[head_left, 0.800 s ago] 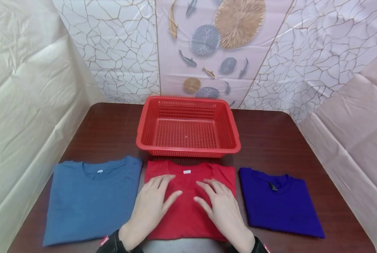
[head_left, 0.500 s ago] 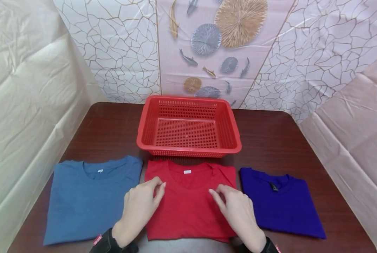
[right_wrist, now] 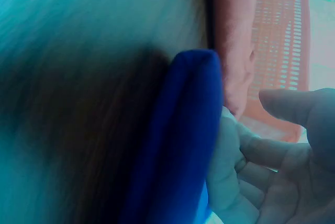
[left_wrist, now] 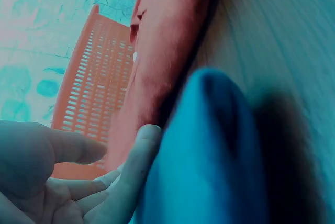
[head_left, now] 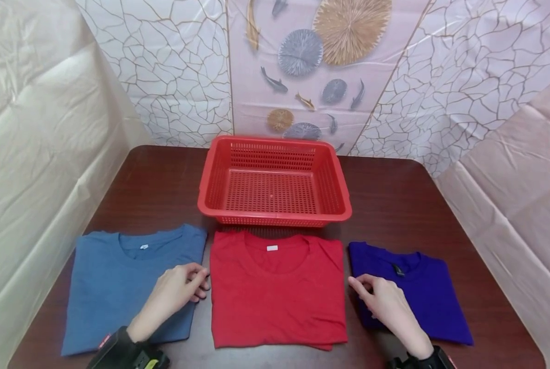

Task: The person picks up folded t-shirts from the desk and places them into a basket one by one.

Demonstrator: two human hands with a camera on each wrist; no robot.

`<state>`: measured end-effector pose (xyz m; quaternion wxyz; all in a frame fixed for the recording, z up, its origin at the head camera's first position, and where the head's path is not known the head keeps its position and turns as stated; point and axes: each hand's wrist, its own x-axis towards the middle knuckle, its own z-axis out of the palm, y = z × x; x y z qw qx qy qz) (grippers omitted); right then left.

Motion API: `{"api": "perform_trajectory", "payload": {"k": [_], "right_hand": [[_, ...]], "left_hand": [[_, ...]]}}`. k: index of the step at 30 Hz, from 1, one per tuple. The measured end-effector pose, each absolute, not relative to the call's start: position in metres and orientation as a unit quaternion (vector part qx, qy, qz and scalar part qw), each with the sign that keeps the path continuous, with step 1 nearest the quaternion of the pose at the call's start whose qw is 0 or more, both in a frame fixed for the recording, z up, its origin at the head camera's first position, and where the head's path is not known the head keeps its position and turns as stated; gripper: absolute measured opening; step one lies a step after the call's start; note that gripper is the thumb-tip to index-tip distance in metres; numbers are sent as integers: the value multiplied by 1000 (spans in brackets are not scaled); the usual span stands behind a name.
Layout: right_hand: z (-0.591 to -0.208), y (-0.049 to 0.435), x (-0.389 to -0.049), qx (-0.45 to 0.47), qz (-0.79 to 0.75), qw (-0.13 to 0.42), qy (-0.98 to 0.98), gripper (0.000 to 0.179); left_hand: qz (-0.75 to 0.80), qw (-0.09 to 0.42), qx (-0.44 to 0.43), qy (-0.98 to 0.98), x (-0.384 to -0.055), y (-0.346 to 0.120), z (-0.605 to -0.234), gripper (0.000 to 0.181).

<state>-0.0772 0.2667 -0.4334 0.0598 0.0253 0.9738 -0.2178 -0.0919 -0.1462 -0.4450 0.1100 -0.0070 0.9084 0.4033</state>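
Observation:
A folded red T-shirt (head_left: 275,302) lies flat in the middle, its neckline toward the back. On its left is a larger folded blue T-shirt (head_left: 108,292); a smaller folded dark blue T-shirt (head_left: 433,302) lies on the right. My left hand (head_left: 175,289) is over the blue T-shirt's right edge, its fingers loosely bent and holding nothing. In the left wrist view, the thumb and fingers (left_wrist: 125,182) stand apart beside the blue cloth. Over the left part of the dark blue T-shirt is my right hand (head_left: 385,302), holding nothing, with thumb and fingers parted in the right wrist view.
Behind the red T-shirt stands a red plastic basket (head_left: 275,218) with slatted walls and nothing in it. All of this rests on a dark brown table (head_left: 164,179). Pale cloth (head_left: 48,179) hangs along the left side, and a patterned covering (head_left: 178,77) backs the table.
Both hands have moved apart from over the red T-shirt, the left toward the blue T-shirt and the right toward the dark blue one. The red T-shirt now shows fully.

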Motion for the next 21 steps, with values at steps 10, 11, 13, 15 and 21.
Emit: {"api": "perform_trajectory", "payload": {"k": [10, 11, 13, 15, 21], "right_hand": [[-442, 237, -89, 28, -286, 91, 953, 40], [-443, 235, -89, 22, -284, 83, 955, 39], [-443, 230, -87, 23, -308, 86, 947, 37], [-442, 226, -85, 32, -366, 104, 924, 39], [-442, 218, -81, 116, -563, 208, 791, 90]], "left_hand": [[464, 154, -21, 872, -105, -135, -448, 28], [457, 150, -16, 877, -106, -133, -449, 27], [451, 142, -10, 881, -106, -131, -449, 27], [471, 140, -10, 871, -105, -128, -450, 27], [615, 213, -30, 759, -105, -123, -455, 36]]}}
